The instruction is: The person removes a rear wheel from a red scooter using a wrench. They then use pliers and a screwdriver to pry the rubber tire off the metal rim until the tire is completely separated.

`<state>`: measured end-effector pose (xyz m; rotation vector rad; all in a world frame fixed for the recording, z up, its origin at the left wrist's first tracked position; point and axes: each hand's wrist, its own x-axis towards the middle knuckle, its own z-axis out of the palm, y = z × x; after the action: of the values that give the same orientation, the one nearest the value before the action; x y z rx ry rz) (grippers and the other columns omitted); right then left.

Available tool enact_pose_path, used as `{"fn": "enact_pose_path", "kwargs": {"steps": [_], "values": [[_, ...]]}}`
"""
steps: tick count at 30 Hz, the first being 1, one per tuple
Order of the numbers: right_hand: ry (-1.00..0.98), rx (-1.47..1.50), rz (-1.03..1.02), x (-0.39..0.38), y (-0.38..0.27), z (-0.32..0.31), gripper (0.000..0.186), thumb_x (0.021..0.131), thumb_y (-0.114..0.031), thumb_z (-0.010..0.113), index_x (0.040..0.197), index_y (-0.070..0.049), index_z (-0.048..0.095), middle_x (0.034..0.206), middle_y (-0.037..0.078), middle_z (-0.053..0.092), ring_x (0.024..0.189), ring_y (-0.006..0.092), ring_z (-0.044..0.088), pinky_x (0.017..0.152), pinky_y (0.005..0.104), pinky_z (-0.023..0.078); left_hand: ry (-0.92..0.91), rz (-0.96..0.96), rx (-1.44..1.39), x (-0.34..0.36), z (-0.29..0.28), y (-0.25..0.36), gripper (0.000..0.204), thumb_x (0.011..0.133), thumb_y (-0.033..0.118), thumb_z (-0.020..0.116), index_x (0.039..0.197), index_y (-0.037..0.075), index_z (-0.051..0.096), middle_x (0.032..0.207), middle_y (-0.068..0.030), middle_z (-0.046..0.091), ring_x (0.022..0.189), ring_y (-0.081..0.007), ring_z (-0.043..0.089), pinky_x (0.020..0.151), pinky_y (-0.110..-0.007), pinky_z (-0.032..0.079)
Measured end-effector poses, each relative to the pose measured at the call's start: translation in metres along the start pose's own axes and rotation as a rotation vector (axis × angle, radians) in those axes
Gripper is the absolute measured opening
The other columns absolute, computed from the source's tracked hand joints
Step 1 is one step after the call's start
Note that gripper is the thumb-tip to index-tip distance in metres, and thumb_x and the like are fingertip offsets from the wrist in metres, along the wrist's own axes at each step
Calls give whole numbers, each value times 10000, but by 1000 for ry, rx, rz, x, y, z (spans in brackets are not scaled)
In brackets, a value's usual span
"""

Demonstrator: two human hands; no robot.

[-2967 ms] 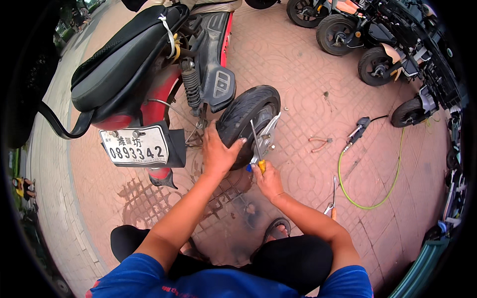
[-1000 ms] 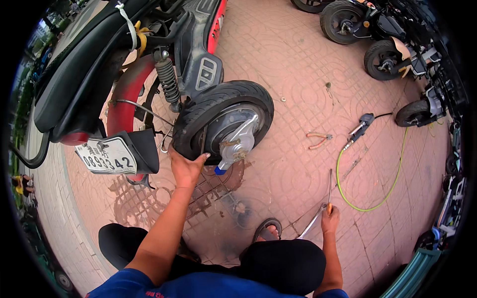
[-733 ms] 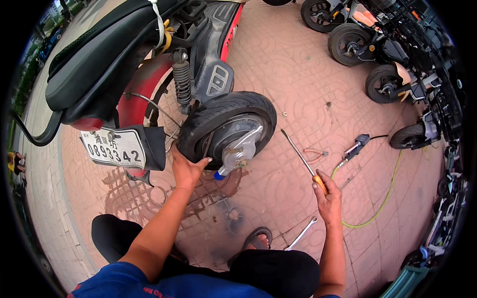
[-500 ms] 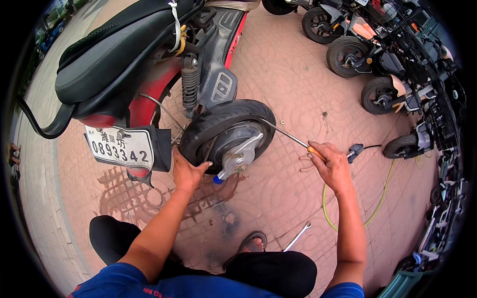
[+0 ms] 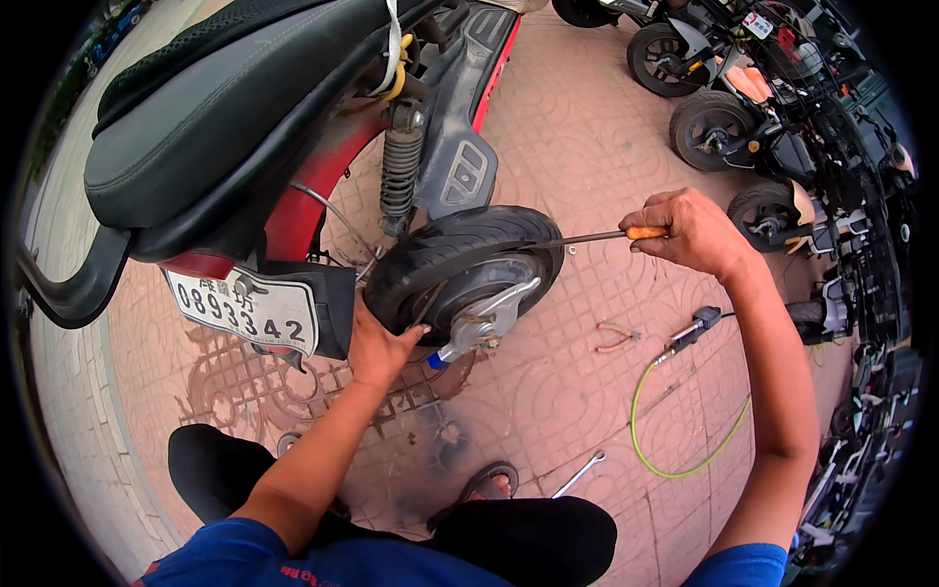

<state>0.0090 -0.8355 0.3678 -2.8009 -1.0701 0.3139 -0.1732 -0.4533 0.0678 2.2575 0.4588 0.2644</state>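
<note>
The rear wheel of a red and black scooter has a black tyre (image 5: 445,247) around a grey hub (image 5: 474,323) with a silver arm. My left hand (image 5: 381,347) grips the tyre's near left side, thumb on the facing sidewall and fingers hidden behind. In my right hand (image 5: 696,233) is an orange-handled screwdriver (image 5: 595,237), its fingers closed round the handle. The long metal shaft lies nearly level, pointing left, with its tip tucked between the tyre and the rim at the upper right of the wheel.
Pliers (image 5: 618,338), an air inflator gun (image 5: 694,328) with a green hose (image 5: 641,440) and a wrench (image 5: 579,474) lie on the paving to the right. A licence plate (image 5: 245,311) hangs beside my left hand. Parked scooters (image 5: 714,127) line the right side.
My right hand has risen and moved right, swinging the screwdriver's handle up so its shaft is now nearly level. My left hand stays on the tyre. The pliers have come into full view.
</note>
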Motion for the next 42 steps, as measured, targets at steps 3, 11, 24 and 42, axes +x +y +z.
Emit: {"fn": "enact_pose_path", "kwargs": {"steps": [3, 11, 24, 42], "values": [[-13, -34, 22, 3, -6, -3, 266, 847, -155, 861, 1111, -127, 845, 893, 108, 756, 823, 340, 730, 729, 443, 574, 3, 6, -46, -2, -1, 0, 1299, 627, 347, 1055, 1588, -136, 326, 1487, -367, 530, 1416, -495, 530, 1201, -483, 444], [369, -153, 122, -60, -91, 83, 220, 918, -155, 805, 1131, -104, 779, 799, 77, 631, 692, 289, 706, 599, 433, 554, 55, 58, -19, -9, 2, -2, 1206, 666, 284, 1036, 1557, -124, 334, 1409, -372, 581, 1311, -523, 602, 1118, -504, 504], [46, -60, -105, -16, -24, 8, 248, 878, -133, 825, 1121, -83, 813, 870, 121, 753, 834, 350, 748, 735, 478, 591, 53, 86, -26, 2, -1, 5, 1204, 667, 257, 1039, 1563, -99, 318, 1352, -341, 638, 1234, -523, 659, 1054, -519, 548], [-53, -147, -66, -4, -23, 7, 223, 886, -84, 705, 1101, -53, 754, 855, 116, 699, 750, 320, 740, 660, 457, 596, -25, -18, -84, -7, 0, 8, 1218, 664, 226, 1039, 1580, -107, 308, 1380, -337, 620, 1252, -489, 658, 1056, -502, 544]]}}
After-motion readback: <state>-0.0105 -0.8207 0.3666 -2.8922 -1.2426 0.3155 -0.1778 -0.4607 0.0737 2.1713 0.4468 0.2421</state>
